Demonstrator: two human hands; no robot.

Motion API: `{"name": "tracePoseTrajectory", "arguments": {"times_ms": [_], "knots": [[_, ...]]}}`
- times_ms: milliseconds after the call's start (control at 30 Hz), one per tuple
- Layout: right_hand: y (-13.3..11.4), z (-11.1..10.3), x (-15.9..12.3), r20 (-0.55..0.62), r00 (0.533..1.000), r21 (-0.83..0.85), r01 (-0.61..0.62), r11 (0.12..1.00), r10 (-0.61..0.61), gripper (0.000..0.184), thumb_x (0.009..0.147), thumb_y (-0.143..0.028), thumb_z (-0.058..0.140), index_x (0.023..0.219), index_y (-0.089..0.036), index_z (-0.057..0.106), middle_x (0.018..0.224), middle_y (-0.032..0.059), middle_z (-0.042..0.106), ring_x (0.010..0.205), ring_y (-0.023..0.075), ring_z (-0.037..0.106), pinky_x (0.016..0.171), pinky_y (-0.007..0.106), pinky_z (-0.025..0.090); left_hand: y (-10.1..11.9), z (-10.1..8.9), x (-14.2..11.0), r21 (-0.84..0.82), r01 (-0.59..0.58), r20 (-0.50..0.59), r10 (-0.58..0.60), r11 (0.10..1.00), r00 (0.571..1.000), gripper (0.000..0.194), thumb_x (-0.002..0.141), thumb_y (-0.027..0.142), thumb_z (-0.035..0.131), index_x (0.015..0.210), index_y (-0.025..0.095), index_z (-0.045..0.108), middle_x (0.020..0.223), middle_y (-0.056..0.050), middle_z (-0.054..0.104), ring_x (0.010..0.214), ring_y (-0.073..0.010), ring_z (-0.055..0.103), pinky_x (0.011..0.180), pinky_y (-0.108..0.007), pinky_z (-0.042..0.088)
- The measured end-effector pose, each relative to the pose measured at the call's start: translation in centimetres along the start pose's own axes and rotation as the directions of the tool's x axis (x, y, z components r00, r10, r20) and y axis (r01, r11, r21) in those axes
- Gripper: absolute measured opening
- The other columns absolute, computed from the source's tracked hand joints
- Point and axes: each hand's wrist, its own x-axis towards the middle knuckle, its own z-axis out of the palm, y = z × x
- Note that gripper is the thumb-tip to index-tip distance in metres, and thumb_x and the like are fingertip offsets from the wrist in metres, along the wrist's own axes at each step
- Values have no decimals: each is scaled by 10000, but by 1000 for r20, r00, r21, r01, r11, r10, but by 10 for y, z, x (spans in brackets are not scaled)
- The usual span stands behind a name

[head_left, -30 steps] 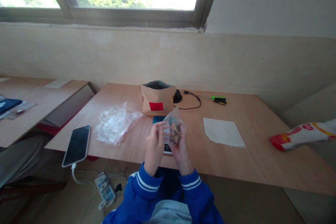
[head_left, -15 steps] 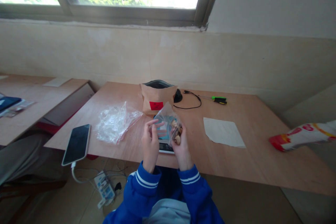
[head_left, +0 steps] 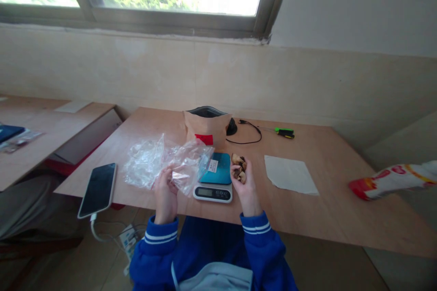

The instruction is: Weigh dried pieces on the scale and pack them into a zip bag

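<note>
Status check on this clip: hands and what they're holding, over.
Left hand gripping clear plastic bag. Right hand cradling brown pieces. Digital scale between them.

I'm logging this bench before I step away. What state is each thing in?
Left hand: gripping a clear plastic bag, nothing visible inside.
Right hand: cupped around brown pieces.
Kitchen scale: on the table, display showing unreadable digits.
Phone: face up, screen dark, cable plugged in.
Paper bag: upright, top open.
Second plastic bag: crumpled on the table.
</note>
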Motion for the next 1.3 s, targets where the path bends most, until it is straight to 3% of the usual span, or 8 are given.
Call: {"name": "tracePoseTrajectory", "arguments": {"times_ms": [267, 433, 500, 567, 667, 767, 1033, 1300], "knots": [[-47, 49, 9, -120, 974, 303, -148, 941, 192, 127, 794, -219, 675, 768, -211, 552, 688, -40, 625, 528, 55, 554, 403, 128, 478, 43, -55, 61, 47, -119, -273, 127, 992, 953, 243, 763, 167, 460, 994, 168, 534, 917, -49, 665, 647, -119, 631, 590, -229, 500], [-75, 92, 21, -17, 975, 287, -207, 935, 221, 90, 830, -220, 636, 796, -201, 555, 681, -30, 613, 505, 47, 531, 365, 102, 452, 39, -55, 80, 521, -229, -369, 458, 822, 809, 602, 713, 97, 573, 1273, 126, 355, 1304, -177, 460, 1252, -272, 487, 1059, -488, 392], [-84, 112, 27, 16, 978, 266, -206, 942, 209, 80, 852, -211, 600, 791, -202, 549, 694, -27, 620, 522, 50, 546, 366, 101, 453, 35, -39, 68, 690, -352, -261, 671, 633, 694, 720, 687, 67, 613, 1341, 127, 318, 1436, -193, 319, 1394, -299, 288, 1165, -517, 215], [-90, 133, 35, 60, 984, 227, -177, 958, 168, 91, 861, -202, 578, 778, -204, 541, 705, -30, 625, 543, 51, 561, 378, 100, 459, 32, -14, 51, 739, -556, 62, 784, 380, 618, 607, 771, 93, 567, 1344, 157, 379, 1424, -167, 367, 1364, -297, 331, 1137, -526, 269], [-93, 166, 47, 150, 982, 108, -134, 985, 117, 122, 846, -206, 593, 745, -207, 526, 666, -45, 598, 508, 40, 529, 375, 92, 449, 30, 36, 35, 527, -811, 509, 669, 256, 542, 403, 899, 141, 432, 1293, 213, 476, 1364, -122, 468, 1224, -231, 491, 985, -418, 469], [-88, 195, 58, 226, 967, -63, -103, 993, 115, 165, 820, -223, 641, 721, -202, 511, 637, -50, 579, 462, 29, 481, 362, 91, 423, 27, 81, 42, 387, -900, 726, 536, 199, 431, 443, 918, 143, 410, 1355, 214, 420, 1397, -127, 447, 1290, -225, 447, 1045, -425, 436], [-54, 222, 95, 413, 910, -409, 226, 884, -41, 224, 758, -286, 701, 763, -198, 495, 571, -75, 534, 431, 49, 467, 361, 132, 376, 21, 113, 81, 303, -931, 796, 484, 202, 364, 231, 922, 147, 433, 1096, 180, 580, 1163, -105, 487, 1127, -200, 531, 985, -374, 482], [-49, 206, 123, 735, 677, -540, 549, 638, 39, 403, 661, -356, 757, 980, -225, 547, 696, -83, 586, 577, 74, 555, 496, 152, 443, 12, 107, 85, 353, -913, 730, 551, 205, 406, 221, 950, 249, 476, 1093, 214, 640, 1131, -77, 390, 959, -149, 557, 886, -337, 537]]}}
